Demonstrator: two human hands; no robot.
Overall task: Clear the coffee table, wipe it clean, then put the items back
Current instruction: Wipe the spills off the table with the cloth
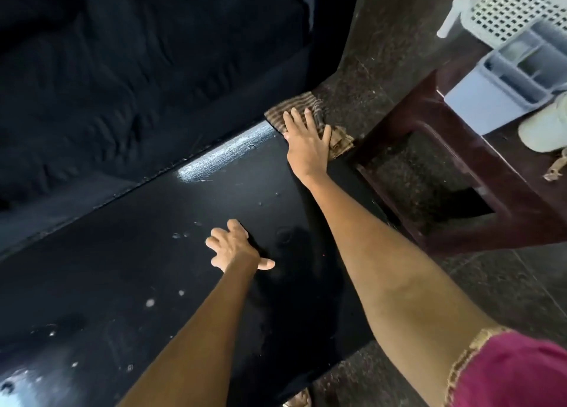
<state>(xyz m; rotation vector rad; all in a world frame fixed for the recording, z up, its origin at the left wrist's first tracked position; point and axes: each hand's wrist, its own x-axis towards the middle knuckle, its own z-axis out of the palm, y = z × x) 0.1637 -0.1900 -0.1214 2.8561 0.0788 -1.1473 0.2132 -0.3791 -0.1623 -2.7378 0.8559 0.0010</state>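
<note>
The glossy black coffee table fills the lower left, bare except for pale spots and smears. A brown striped cloth lies on its far right corner, partly hanging over the edge. My right hand presses flat on the cloth, fingers spread. My left hand rests on the tabletop near the middle, fingers spread, holding nothing.
A dark sofa runs along the table's far side. A dark red plastic stool stands to the right, carrying a grey plastic organizer, a white perforated basket and a pale rounded object. Speckled dark floor surrounds them.
</note>
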